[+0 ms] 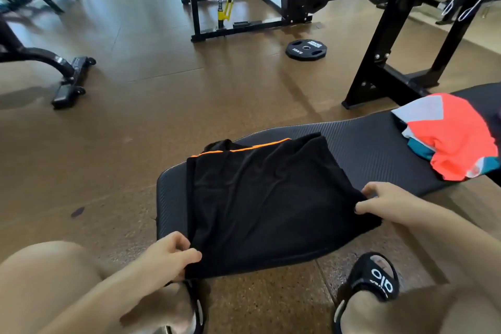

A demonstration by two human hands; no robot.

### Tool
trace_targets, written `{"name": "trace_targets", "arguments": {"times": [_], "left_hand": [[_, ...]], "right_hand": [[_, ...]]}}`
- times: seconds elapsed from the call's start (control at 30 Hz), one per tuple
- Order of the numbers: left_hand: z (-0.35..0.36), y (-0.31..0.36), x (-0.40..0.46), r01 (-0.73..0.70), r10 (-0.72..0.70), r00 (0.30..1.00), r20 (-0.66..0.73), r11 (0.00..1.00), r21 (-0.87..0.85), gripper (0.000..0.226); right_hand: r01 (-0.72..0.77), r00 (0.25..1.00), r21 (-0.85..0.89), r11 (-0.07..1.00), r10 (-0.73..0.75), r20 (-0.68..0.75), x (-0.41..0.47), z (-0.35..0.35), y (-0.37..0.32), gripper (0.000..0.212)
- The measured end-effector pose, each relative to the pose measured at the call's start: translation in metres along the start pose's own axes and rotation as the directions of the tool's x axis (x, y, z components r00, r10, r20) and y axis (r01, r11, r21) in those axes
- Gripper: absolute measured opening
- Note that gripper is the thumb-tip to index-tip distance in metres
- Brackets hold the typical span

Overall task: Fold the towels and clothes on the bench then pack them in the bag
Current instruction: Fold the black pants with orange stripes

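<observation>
Pinching the black garment (pixel 260 198) by its near corners, left hand (pixel 173 255) and right hand (pixel 385 202).

Bright, even daylight glares off the floor (pixel 151 68), with soft shadows, wide-angle bending and blurred edges.

Thin black matt cloth garment with orange trim (pixel 265 198), a bit wrinkly. Black padded tabletop (pixel 366 144) looks like ribbed matt vinyl. Speckled brown rubber floor (pixel 162 116) has a slight sheen.
</observation>
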State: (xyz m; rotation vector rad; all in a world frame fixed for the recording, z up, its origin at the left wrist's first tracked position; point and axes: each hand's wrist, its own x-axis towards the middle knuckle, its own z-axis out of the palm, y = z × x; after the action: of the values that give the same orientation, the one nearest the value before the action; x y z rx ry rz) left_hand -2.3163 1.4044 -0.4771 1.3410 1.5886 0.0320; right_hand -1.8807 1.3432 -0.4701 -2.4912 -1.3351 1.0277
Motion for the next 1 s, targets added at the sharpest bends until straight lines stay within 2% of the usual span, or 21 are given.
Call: {"name": "trace_targets", "arguments": {"times": [0.07,0.1,0.17,0.23,0.27,0.37,0.43,0.47,0.53,0.6,0.67,0.8,0.9,1.0], "left_hand": [[-0.008,0.006,0.0,0.04,-0.053,0.991,0.127,0.994,0.105,0.039],[-0.013,0.011,0.002,0.018,-0.042,0.99,0.136,0.985,0.173,0.04],[-0.022,0.029,0.011,-0.107,0.108,0.994,0.015,0.932,0.347,0.046],[-0.032,0.051,0.027,-0.256,0.34,0.935,-0.103,0.846,0.467,0.057],[-0.034,0.063,0.038,-0.325,0.427,0.896,-0.118,0.814,0.482,0.062],[-0.034,0.092,0.071,-0.379,0.524,0.846,-0.101,0.722,0.578,0.072],[-0.031,0.105,0.092,-0.342,0.524,0.846,-0.099,0.675,0.653,0.078],[-0.031,0.108,0.102,-0.325,0.509,0.854,-0.107,0.684,0.653,0.08],[-0.034,0.111,0.117,-0.311,0.485,0.865,-0.132,0.723,0.617,0.071],[-0.037,0.112,0.126,-0.332,0.52,0.838,-0.164,0.725,0.603,0.039],[-0.042,0.115,0.13,-0.353,0.555,0.809,-0.196,0.724,0.593,0.009],[-0.055,0.121,0.129,-0.401,0.55,0.825,-0.128,0.73,0.554,0.018],[-0.059,0.119,0.125,-0.433,0.558,0.825,-0.091,0.727,0.533,0.024],[-0.06,0.121,0.122,-0.429,0.487,0.873,-0.013,0.781,0.454,0.055]], "right_hand": [[-0.028,0.997,-0.153,0.988,0.038,0.064,-0.001,-0.011,-0.008,0.03],[-0.032,0.996,-0.218,0.975,0.05,0.08,-0.002,-0.017,-0.014,0.035],[-0.016,0.999,-0.303,0.953,0.027,0.034,0.001,-0.025,-0.028,0.051],[0.071,0.986,-0.328,0.942,-0.117,-0.122,0.01,-0.023,-0.047,0.062],[0.156,0.954,-0.312,0.937,-0.225,-0.197,0.017,-0.019,-0.059,0.062],[0.447,0.822,-0.234,0.863,-0.5,-0.272,0.038,-0.001,-0.094,0.055],[0.509,0.757,-0.362,0.781,-0.607,-0.242,0.057,0.013,-0.105,0.058],[0.507,0.738,-0.441,0.741,-0.637,-0.221,0.067,0.018,-0.107,0.06],[0.473,0.768,-0.517,0.713,-0.621,-0.155,0.084,0.026,-0.107,0.063],[0.452,0.797,-0.545,0.707,-0.594,-0.11,0.097,0.028,-0.11,0.06],[0.453,0.78,-0.551,0.701,-0.611,-0.136,0.104,0.025,-0.115,0.052],[0.495,0.773,-0.431,0.755,-0.609,-0.177,0.107,0.013,-0.117,0.027],[0.526,0.762,-0.424,0.737,-0.63,-0.15,0.101,0.01,-0.115,0.025],[0.535,0.744,-0.46,0.709,-0.653,-0.141,0.101,0.013,-0.115,0.03]]}}
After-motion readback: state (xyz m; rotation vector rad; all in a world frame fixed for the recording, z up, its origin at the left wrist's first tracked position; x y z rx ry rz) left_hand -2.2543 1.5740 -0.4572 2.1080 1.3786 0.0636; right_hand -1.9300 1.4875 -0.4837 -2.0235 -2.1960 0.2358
